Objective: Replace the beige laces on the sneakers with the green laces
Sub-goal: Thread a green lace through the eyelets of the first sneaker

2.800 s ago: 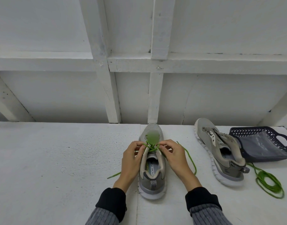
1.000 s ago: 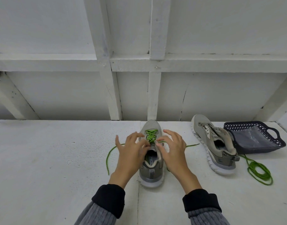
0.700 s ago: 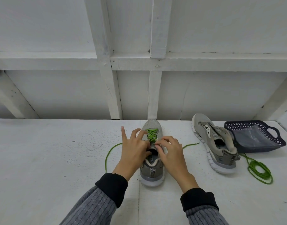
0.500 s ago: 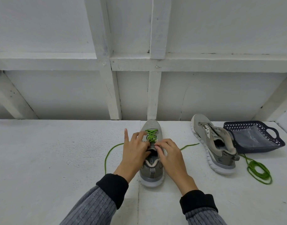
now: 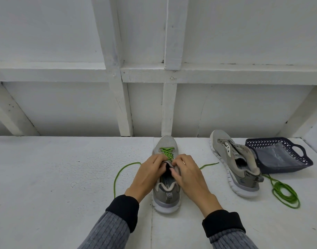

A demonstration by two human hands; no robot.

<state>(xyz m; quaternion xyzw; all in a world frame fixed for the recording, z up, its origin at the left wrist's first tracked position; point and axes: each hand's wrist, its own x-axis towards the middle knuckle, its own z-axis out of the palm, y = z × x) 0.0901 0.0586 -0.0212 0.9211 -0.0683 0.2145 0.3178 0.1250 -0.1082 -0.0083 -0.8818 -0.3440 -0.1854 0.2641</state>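
The white table (image 5: 46,177) carries every item, with a white panelled wall (image 5: 64,105) behind it. At 3 o'clock from the hands a dark basket (image 5: 305,159) sits near the table's right edge, its left side partly hidden behind shoe 2 (image 5: 234,162). Shoe 2 lies tilted onto its side, toe toward 11 o'clock, with no lace visible in its eyelets.

Shoe 1 (image 5: 166,193) stands upright at centre, toe at 12 o'clock, heel at 6 o'clock toward the person. Both hands are on it at the tongue. The left hand (image 5: 148,175) comes in from 7 o'clock with fingers curled at the shoe's left collar; the right hand (image 5: 187,174) comes in from 5 o'clock with fingers curled at the right collar. Whether each pinches the lace or the shoe's upper cannot be told, since the fingertips are bunched together over the opening.

The green lace (image 5: 167,152) crosses through shoe 1's forward eyelets just past the fingertips at 12 o'clock. Its 2 loose ends run out under the hands: 1 curves across the table toward 9 o'clock, the other lies straight toward 3 o'clock.

A second green lace (image 5: 287,196) lies coiled on the table at 4 o'clock, just beside shoe 2's heel.
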